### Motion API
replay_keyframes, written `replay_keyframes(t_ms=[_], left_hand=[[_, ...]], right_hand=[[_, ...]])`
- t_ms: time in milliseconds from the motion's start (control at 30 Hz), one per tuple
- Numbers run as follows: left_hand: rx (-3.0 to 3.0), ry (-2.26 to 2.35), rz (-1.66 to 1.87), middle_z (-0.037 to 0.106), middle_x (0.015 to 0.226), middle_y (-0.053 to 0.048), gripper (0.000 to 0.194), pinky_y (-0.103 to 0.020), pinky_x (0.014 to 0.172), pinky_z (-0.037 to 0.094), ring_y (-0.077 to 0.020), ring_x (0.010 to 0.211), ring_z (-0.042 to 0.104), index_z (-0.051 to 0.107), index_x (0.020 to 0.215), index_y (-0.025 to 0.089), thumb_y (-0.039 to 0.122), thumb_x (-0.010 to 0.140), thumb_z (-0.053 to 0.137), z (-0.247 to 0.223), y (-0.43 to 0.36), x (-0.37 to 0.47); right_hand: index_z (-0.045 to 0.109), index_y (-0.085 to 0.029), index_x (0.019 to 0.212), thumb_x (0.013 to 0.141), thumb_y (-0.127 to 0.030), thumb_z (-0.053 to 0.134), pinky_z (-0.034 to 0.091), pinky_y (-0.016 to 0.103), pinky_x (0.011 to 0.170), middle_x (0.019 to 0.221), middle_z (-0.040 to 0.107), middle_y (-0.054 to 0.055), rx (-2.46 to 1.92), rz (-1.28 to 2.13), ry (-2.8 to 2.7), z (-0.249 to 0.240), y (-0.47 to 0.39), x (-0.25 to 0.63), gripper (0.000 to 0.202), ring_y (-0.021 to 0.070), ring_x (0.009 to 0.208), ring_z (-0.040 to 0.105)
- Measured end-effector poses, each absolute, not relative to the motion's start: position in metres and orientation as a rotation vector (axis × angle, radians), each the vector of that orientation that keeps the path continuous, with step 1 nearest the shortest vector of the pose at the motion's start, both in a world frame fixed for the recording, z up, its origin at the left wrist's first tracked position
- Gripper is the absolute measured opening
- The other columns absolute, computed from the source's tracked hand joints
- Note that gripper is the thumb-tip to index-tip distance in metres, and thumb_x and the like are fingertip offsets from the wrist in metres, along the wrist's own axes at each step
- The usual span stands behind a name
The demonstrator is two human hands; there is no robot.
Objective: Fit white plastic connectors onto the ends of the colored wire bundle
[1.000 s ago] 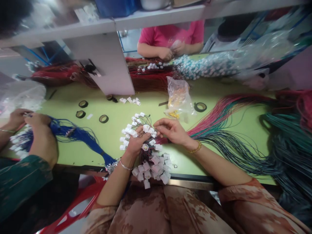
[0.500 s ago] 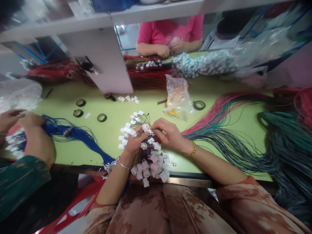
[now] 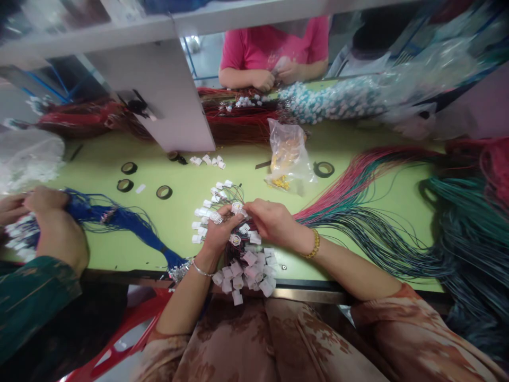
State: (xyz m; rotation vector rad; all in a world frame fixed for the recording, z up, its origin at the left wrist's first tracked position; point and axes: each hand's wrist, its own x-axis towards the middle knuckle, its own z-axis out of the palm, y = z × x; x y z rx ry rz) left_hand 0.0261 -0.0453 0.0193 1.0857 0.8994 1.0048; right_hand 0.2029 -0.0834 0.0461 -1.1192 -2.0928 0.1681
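My left hand (image 3: 218, 233) is closed on a white plastic connector (image 3: 237, 207), pinched between thumb and fingers. Close against its right side is my right hand (image 3: 272, 220), fingers pressed together; whatever they pinch is too small to make out. Beneath both hands lies a bunch of dark wires, partly hidden. Many white connector housings (image 3: 250, 270) on its ends hang over the table's front edge, and more white connectors (image 3: 202, 223) fan out beside my left hand. Long pink, green and black wires (image 3: 350, 212) run off to the right from under my right wrist.
Rolls of black tape (image 3: 164, 192) lie on the green table (image 3: 178, 170). Behind my hands are loose white connectors (image 3: 207, 160) and a clear bag of yellow pieces (image 3: 289, 156). On the left, a co-worker's hands (image 3: 47, 207) hold blue wires (image 3: 135, 228). Another person in pink sits opposite.
My right hand has turned slightly, and its fingers have closed in beside the connector. My left hand keeps its hold. The whole view has shifted a little.
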Motion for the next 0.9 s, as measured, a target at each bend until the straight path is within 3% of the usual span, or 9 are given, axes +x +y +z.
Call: replay_keyframes(t_ms=[100, 267, 433, 500, 633, 767, 900], left_hand=[[1.076, 0.904, 1.031, 0.071, 0.079, -0.001, 0.027, -0.027, 0.07, 0.051, -0.0134, 0.072, 0.063, 0.072, 0.083, 0.017, 0.035, 0.067, 0.085, 0.022, -0.047, 0.029], [1.031, 0.96, 1.089, 0.071, 0.076, -0.001, 0.03, -0.027, 0.067, 0.051, -0.0135, 0.067, 0.062, 0.071, 0.084, 0.016, 0.037, 0.066, 0.085, 0.025, -0.048, 0.034], [1.146, 1.045, 1.149, 0.071, 0.076, -0.002, 0.023, -0.028, 0.07, 0.05, -0.0147, 0.07, 0.063, 0.069, 0.079, 0.016, 0.032, 0.068, 0.081, 0.021, -0.046, 0.035], [1.209, 1.064, 1.123, 0.071, 0.078, -0.002, 0.022, -0.029, 0.072, 0.05, -0.0157, 0.072, 0.063, 0.068, 0.081, 0.017, 0.034, 0.071, 0.078, 0.02, -0.046, 0.034], [1.511, 1.057, 0.927, 0.071, 0.086, -0.005, 0.024, -0.033, 0.077, 0.05, -0.0191, 0.079, 0.062, 0.07, 0.093, 0.017, 0.038, 0.081, 0.068, 0.024, -0.048, 0.031], [1.664, 0.992, 0.954, 0.064, 0.081, -0.004, 0.021, -0.037, 0.083, 0.047, -0.021, 0.077, 0.057, 0.067, 0.094, 0.022, 0.039, 0.082, 0.065, 0.022, -0.05, 0.033], [1.485, 0.94, 1.013, 0.058, 0.073, -0.004, 0.032, -0.039, 0.08, 0.046, -0.0226, 0.073, 0.054, 0.062, 0.082, 0.024, 0.055, 0.081, 0.066, 0.014, -0.048, 0.034]], right_hand=[[0.058, -0.015, 0.116, 0.086, -0.003, 0.046, 0.051, 0.029, 0.068, 0.093, 0.069, 0.009, -1.162, 0.14, -2.128, 0.043, -0.085, 0.202, 0.035, 0.018, 0.078, 0.063], [0.055, -0.013, 0.126, 0.092, -0.007, 0.044, 0.056, 0.03, 0.074, 0.107, 0.072, 0.014, -1.27, 0.056, -1.97, 0.031, -0.095, 0.183, 0.036, 0.0203, 0.09, 0.069], [0.059, -0.016, 0.121, 0.094, -0.011, 0.042, 0.057, 0.03, 0.078, 0.114, 0.072, 0.016, -1.367, 0.083, -1.877, 0.018, -0.104, 0.155, 0.033, 0.0225, 0.104, 0.069], [0.061, -0.016, 0.117, 0.093, -0.012, 0.044, 0.056, 0.03, 0.077, 0.109, 0.073, 0.014, -1.351, 0.167, -1.874, 0.019, -0.101, 0.161, 0.03, 0.0218, 0.101, 0.069], [0.064, -0.017, 0.109, 0.097, -0.02, 0.045, 0.05, 0.027, 0.07, 0.086, 0.073, 0.006, -1.483, 0.391, -1.743, 0.026, -0.072, 0.213, 0.023, 0.0166, 0.073, 0.065], [0.07, -0.014, 0.091, 0.088, -0.015, 0.053, 0.044, 0.031, 0.078, 0.092, 0.072, 0.012, -1.859, 0.33, -1.8, 0.016, -0.036, 0.266, 0.017, 0.0212, 0.082, 0.061], [0.071, -0.014, 0.092, 0.09, -0.023, 0.056, 0.042, 0.032, 0.08, 0.098, 0.07, 0.014, -1.982, 0.316, -1.872, 0.001, -0.02, 0.275, 0.017, 0.0229, 0.088, 0.059]])
